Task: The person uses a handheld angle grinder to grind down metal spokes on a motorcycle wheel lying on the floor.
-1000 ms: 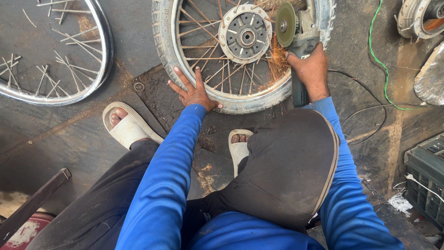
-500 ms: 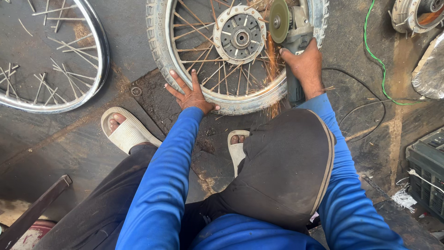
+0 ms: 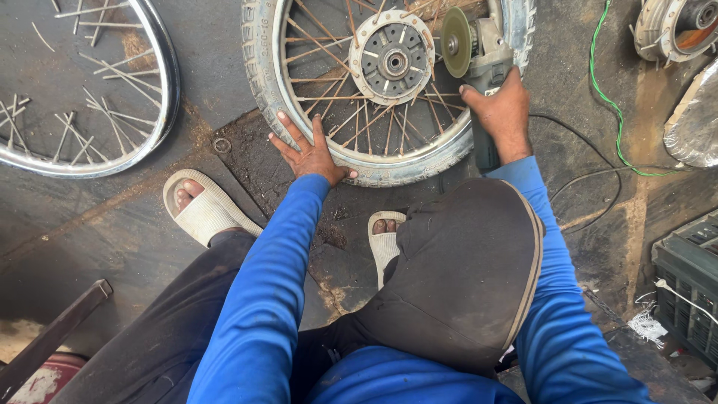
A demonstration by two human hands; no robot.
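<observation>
Soft, even daylight, faint shadows, sharp focus throughout, slight wide-angle stretch at the edges.

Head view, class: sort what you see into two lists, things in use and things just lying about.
In use:
rusty spoked wheel with grey tyre
grey angle grinder with green disc
left hand pressing the wheel
right hand gripping the grinder

Lying about:
bare chrome rim with loose spokes
green cable
dark plastic crate

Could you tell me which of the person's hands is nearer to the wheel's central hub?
Right. The right hand grips the angle grinder beside the hub; the left hand presses the rim below.
</observation>
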